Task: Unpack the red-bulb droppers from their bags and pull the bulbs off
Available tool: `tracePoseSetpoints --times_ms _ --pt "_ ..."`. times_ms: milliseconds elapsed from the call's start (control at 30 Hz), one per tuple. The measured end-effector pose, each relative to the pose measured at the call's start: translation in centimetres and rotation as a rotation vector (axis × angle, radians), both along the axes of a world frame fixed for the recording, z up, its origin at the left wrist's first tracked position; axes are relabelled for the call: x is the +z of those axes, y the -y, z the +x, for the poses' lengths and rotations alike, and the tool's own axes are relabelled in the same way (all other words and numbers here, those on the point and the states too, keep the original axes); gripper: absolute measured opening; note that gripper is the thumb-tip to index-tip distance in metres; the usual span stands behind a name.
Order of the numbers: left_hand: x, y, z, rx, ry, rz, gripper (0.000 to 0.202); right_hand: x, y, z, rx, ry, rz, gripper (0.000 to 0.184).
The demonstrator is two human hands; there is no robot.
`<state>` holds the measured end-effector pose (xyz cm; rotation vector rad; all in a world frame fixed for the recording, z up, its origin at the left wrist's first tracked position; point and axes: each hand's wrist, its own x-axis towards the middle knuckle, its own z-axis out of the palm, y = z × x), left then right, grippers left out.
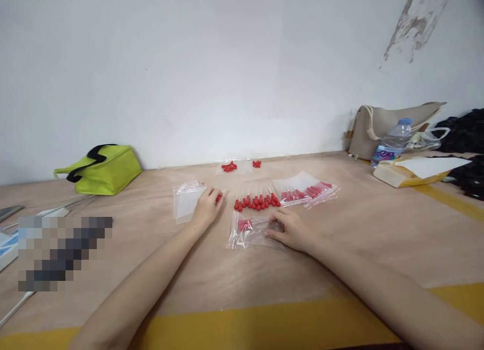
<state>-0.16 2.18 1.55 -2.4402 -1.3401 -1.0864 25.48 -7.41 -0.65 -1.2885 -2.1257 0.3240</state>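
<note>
The left hand (206, 209) has its grip shut on a red-bulb dropper (219, 197), the bag (244, 233) lying crosswise just to its right under the right hand (291, 230) (pinching or pressing, can't tell).

The scene is evenly and softly lit, only faint shadows are cast, edges are stretched by wide-angle distortion, and one patch is pixelated.

L hand (206, 209) round dropper (219, 197); R hand (292, 230) on bag (245, 232)
</note>
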Motion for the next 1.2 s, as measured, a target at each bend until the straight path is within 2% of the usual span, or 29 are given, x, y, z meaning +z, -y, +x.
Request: tracePoseSetpoints --times_ms 67,167,367,433,567,833,1067,1200 --pt "-0.5 0.1 1.2 -0.022 -0.043 -0.021 0.014 0.0 0.0 0.0 0.001 0.005 0.009 0.019" --pt "-0.7 0.5 2.1 -0.039 -0.008 -0.107 0.017 0.1 0.0 0.0 0.005 0.012 0.020 0.020" --pt "-0.4 1.0 2.0 -0.043 0.305 -0.486 0.032 0.2 0.1 -0.1 0.016 0.016 0.027 0.019" --pt "-0.3 1.1 1.9 -0.035 0.365 -0.553 0.033 0.2 0.1 0.0 0.015 0.009 0.020 0.019" --pt "-0.5 1.0 1.5 0.011 0.408 -0.557 0.033 0.1 0.0 0.0 0.012 0.007 0.009 0.019" --pt "-2.1 -0.7 1.0 0.087 0.420 -0.571 0.032 0.2 0.1 0.0 0.013 0.004 -0.006 0.020" --pt "-1.7 -1.5 2.0 0.040 0.316 -0.553 0.033 0.0 0.0 0.0 0.021 0.004 0.010 0.020" --pt "-1.7 -1.7 2.5 0.027 0.276 -0.487 0.032 0.0 0.0 0.0 0.029 0.012 0.018 0.019"
